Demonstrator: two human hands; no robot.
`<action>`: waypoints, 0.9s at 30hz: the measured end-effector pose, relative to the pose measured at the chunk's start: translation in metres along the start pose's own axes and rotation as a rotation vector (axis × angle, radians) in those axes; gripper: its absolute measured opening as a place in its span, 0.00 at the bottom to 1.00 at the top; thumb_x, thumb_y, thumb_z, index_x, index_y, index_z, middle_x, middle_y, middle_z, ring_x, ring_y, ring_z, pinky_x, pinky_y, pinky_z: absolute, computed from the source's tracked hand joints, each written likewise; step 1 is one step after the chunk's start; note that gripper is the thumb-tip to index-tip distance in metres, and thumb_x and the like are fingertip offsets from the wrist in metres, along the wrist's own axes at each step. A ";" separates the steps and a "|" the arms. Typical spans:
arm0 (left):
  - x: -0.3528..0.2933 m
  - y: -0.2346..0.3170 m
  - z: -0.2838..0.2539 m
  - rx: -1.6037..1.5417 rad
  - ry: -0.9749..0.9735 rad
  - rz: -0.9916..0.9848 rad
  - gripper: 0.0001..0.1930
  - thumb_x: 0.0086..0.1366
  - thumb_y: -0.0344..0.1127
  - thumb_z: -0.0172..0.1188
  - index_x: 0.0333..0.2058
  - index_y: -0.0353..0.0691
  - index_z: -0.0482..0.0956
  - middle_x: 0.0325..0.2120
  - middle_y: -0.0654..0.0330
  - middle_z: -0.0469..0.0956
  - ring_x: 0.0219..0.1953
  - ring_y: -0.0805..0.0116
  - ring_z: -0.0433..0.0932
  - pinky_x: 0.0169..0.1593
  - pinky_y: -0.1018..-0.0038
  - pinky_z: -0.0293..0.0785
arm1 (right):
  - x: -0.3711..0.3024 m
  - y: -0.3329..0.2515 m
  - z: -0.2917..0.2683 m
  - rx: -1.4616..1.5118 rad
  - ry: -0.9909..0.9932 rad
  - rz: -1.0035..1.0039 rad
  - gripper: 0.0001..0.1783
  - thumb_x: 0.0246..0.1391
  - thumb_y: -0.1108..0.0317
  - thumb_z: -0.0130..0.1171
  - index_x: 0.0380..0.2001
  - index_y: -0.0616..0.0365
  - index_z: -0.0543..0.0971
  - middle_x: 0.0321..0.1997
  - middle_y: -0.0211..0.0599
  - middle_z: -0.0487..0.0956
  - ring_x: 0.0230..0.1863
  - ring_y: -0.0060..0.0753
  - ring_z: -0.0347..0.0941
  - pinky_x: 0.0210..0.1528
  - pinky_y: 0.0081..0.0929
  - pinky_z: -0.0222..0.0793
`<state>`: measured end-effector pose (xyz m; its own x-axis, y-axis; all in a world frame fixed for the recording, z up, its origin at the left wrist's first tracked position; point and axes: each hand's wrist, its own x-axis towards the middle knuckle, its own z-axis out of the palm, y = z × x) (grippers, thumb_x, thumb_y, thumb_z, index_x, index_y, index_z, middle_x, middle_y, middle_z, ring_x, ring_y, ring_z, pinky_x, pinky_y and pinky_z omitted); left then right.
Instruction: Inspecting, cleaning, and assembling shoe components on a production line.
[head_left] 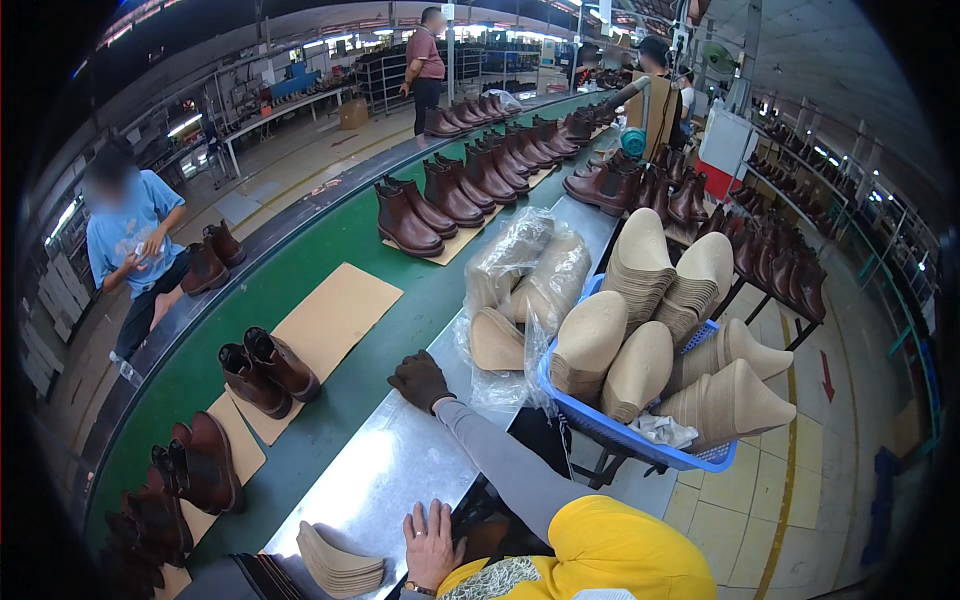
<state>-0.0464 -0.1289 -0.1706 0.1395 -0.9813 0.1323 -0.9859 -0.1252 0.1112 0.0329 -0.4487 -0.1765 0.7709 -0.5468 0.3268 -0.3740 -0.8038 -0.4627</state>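
My left hand [432,545], bare with a band at the wrist, lies on the near edge of the metal table [385,450], fingers stretched and apart. Just left of it sits a short stack of curved beige insoles [340,565]. My right hand [421,381], in a dark glove below a grey sleeve, rests at the table's far edge beside the green conveyor belt [345,400]. Its fingers are loosely bent and apart, and I see nothing held in them. Right of that hand lie insoles in clear plastic bags [525,270]. A dark brown shape [486,540] shows partly below the table edge.
Brown ankle boots [270,375] stand on cardboard sheets [335,305] along the belt. A blue basket [640,440] full of stacked insoles [640,265] stands at my right. Across the belt sits a person in blue [140,235]; another person [425,65] stands farther back. Racks of boots [780,265] line the right.
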 end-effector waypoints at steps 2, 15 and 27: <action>0.000 0.000 0.000 0.000 -0.001 -0.001 0.38 0.51 0.49 0.65 0.58 0.36 0.66 0.58 0.49 0.64 0.61 0.41 0.60 0.62 0.46 0.53 | 0.000 0.001 0.001 -0.005 0.010 -0.008 0.17 0.55 0.54 0.54 0.26 0.56 0.82 0.35 0.41 0.78 0.46 0.41 0.73 0.66 0.42 0.54; -0.001 0.000 0.001 0.000 -0.006 -0.004 0.37 0.52 0.48 0.65 0.58 0.36 0.67 0.58 0.49 0.64 0.61 0.42 0.60 0.62 0.46 0.54 | -0.001 0.001 0.000 0.016 0.033 -0.024 0.17 0.55 0.54 0.55 0.24 0.56 0.81 0.33 0.41 0.78 0.45 0.41 0.73 0.64 0.41 0.55; 0.001 0.000 -0.001 0.008 -0.028 -0.006 0.37 0.53 0.49 0.64 0.59 0.36 0.66 0.59 0.49 0.64 0.62 0.42 0.59 0.62 0.46 0.53 | 0.000 0.003 0.002 0.027 0.017 -0.006 0.16 0.54 0.55 0.56 0.24 0.56 0.81 0.34 0.41 0.78 0.47 0.41 0.72 0.66 0.42 0.54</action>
<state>-0.0466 -0.1295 -0.1690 0.1426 -0.9843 0.1043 -0.9858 -0.1318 0.1036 0.0329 -0.4504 -0.1793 0.7640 -0.5462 0.3435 -0.3551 -0.8004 -0.4830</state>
